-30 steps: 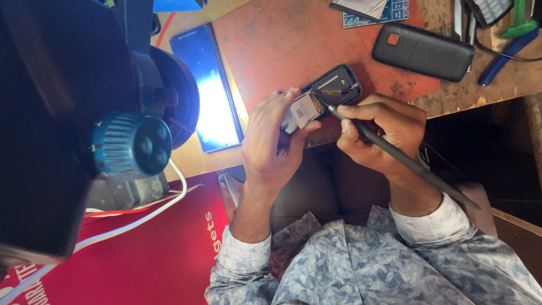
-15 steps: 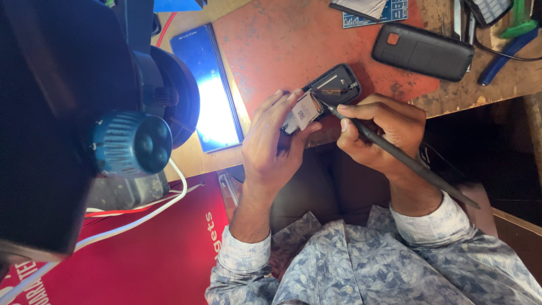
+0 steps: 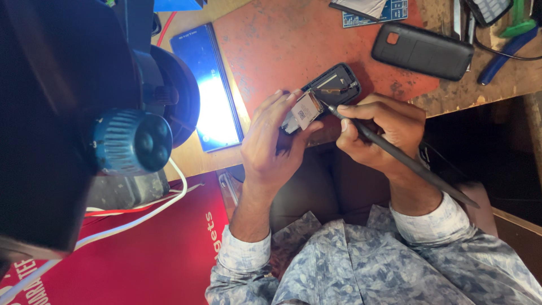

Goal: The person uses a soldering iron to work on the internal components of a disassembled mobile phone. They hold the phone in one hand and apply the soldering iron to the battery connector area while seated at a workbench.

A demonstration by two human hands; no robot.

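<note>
Phone repair is what I read here, at the prying stage. From my remote seat I see the left hand with its fingers curled around a small black phone, back cover off, holding it at the near edge of the tabletop, just above centre of the view. A pale grey module stands lifted at the phone's 7 o'clock end, resting against the left fingertips. The right hand pinches a dark rod-like tool pen-fashion, fingers pressed together on the shaft, with its tip touching the phone beside the module and its tail running off toward 4 o'clock. An orange mat lies under the work. A second black phone lies at 1 o'clock, a glowing smartphone at 10 o'clock, and a blue-knobbed instrument looms at 9 o'clock. I judge the next move calls for a light, steady lever at the tip while the left grip keeps the phone from twisting.
</note>
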